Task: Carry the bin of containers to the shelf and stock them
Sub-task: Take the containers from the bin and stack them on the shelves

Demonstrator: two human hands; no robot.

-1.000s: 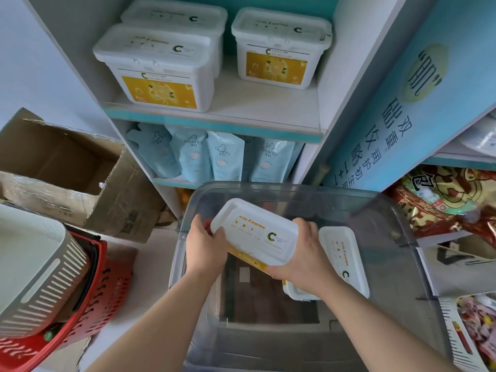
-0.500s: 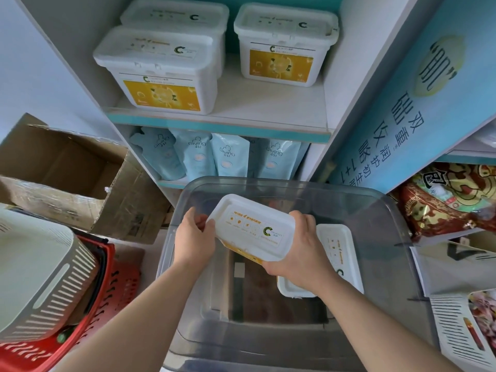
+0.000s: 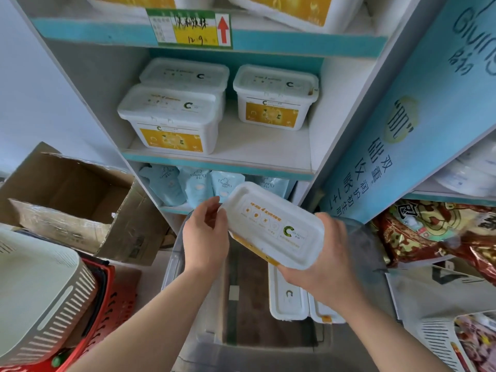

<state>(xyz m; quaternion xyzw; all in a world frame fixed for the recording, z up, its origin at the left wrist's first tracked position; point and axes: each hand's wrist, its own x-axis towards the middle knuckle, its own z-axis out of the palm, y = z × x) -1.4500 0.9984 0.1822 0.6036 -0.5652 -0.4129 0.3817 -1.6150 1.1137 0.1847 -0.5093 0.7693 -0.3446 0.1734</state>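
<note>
The person holds a white lidded container [image 3: 273, 226] in both hands above the far end of the clear bin [image 3: 171, 267]. Its lid faces up toward the camera. Its long axis slants, with the end in the left hand [image 3: 205, 237] higher and farther beyond the bin and the end in the right hand [image 3: 322, 267] lower and nearer. The left hand's fingers curl round the far short end; the right hand grips the near corner from beneath.

The lid carries a green "C" logo toward the right-hand end and a row of orange print too small to read; a yellow label edge shows on its lower side. Two more white containers [image 3: 287, 296] lie inside the bin, lengthwise.

Beyond the bin stands the shelf [image 3: 241, 149] with three matching tubs [image 3: 171, 122] bearing yellow labels and the same "C". Higher up, a price tag [image 3: 189, 28] shows handwriting, what looks like "12 9", and a red up-arrow. The blue pouches [image 3: 198, 183] just beyond the bin read "Giving".
</note>
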